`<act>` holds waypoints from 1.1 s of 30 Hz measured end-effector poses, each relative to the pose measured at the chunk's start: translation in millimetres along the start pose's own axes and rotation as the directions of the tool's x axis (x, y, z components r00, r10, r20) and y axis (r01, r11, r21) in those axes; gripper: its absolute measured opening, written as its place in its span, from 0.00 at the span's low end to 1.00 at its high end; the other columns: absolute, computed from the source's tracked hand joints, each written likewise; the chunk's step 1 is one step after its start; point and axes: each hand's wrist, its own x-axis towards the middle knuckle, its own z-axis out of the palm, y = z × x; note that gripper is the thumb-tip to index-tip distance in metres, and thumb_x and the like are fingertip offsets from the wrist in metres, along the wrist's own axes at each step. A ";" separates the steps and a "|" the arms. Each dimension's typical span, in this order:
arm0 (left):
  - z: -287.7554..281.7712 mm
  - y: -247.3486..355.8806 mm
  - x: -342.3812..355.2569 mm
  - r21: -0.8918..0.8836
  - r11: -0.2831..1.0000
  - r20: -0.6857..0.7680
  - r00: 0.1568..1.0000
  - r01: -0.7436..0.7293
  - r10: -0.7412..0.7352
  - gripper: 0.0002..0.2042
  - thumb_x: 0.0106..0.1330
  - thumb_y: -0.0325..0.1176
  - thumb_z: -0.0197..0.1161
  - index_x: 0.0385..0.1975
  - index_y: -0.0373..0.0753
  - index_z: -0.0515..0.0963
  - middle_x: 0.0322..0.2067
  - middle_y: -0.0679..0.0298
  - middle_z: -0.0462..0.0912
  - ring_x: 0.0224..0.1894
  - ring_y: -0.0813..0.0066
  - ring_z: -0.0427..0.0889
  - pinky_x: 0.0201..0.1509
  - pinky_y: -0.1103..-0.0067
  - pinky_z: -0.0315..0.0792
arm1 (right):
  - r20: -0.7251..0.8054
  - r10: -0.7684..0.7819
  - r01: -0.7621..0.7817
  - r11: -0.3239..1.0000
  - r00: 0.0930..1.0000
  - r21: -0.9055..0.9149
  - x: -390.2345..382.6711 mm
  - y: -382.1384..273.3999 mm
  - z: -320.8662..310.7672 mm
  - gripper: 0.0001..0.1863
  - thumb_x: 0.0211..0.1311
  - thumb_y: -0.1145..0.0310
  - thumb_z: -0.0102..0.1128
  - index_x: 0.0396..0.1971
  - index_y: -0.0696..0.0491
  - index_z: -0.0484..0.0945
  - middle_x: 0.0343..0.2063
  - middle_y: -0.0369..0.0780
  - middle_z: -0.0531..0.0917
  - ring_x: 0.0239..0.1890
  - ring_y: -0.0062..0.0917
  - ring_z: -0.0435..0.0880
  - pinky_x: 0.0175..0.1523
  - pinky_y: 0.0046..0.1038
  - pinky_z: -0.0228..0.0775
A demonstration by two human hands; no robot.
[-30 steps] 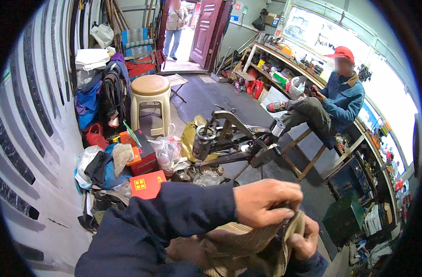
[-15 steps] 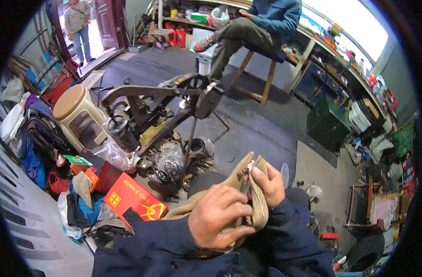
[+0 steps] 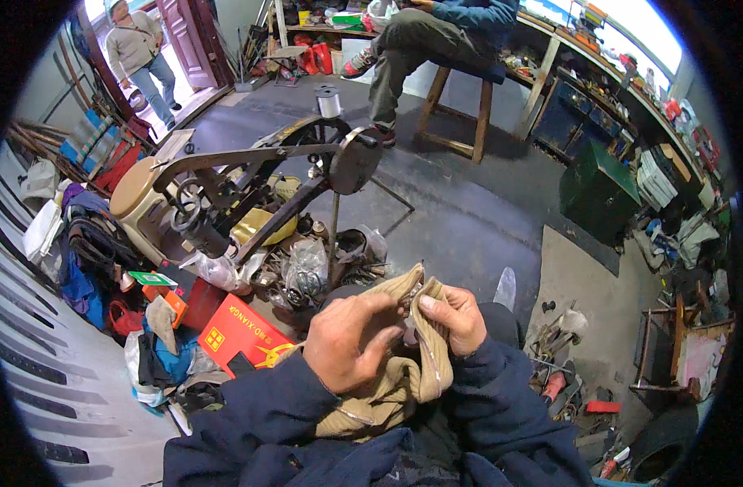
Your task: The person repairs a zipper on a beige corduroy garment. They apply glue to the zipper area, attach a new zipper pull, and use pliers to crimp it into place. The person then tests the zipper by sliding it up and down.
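A tan ribbed garment (image 3: 404, 369) with a metal zipper along one edge lies bunched in my lap. My left hand (image 3: 347, 341) grips its folded upper part from the left, fingers curled over the cloth. My right hand (image 3: 453, 316) pinches the zipper edge from the right, thumb on top. Both dark blue sleeves come up from the lower edge. Just beyond the hands stands a black hand-crank sewing machine (image 3: 258, 183) on a metal stand.
A red box (image 3: 241, 333), bags and clutter lie on the floor at left beside a tan plastic stool (image 3: 132, 191). One person sits on a wooden stool (image 3: 461, 97) at the back; another person (image 3: 140, 53) stands in the doorway. A green metal box (image 3: 599, 191) sits right.
The view has swung right and down across the workshop. My hands have kept hold of the tan garment and now work at its zipper edge.
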 end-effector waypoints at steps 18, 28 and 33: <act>85.8 23.5 42.9 0.103 0.985 0.247 0.963 -0.136 0.107 0.18 0.58 0.22 0.64 0.50 0.38 0.77 0.35 0.57 0.83 0.36 0.56 0.83 0.39 0.68 0.73 | -0.200 -0.246 0.171 0.928 0.948 -0.330 -59.6 -15.4 -51.4 0.14 0.74 0.65 0.59 0.48 0.61 0.83 0.39 0.34 0.86 0.41 0.15 0.81 0.48 0.22 0.74; 71.4 11.7 47.3 0.160 0.944 0.217 0.943 -0.288 0.251 0.21 0.57 0.25 0.64 0.53 0.39 0.77 0.33 0.59 0.81 0.35 0.58 0.83 0.41 0.68 0.75 | -0.247 -0.151 0.103 0.975 0.957 -0.198 -50.7 -10.6 -52.2 0.16 0.76 0.61 0.56 0.46 0.60 0.83 0.34 0.35 0.87 0.34 0.17 0.83 0.42 0.21 0.75; 62.8 -0.3 54.2 0.134 0.930 0.239 0.922 -0.342 0.304 0.17 0.57 0.25 0.65 0.49 0.39 0.79 0.30 0.60 0.77 0.33 0.58 0.81 0.38 0.68 0.76 | -0.234 -0.118 0.084 0.985 0.965 -0.148 -42.9 -9.0 -50.2 0.16 0.76 0.61 0.56 0.45 0.60 0.83 0.33 0.37 0.87 0.32 0.18 0.84 0.39 0.21 0.76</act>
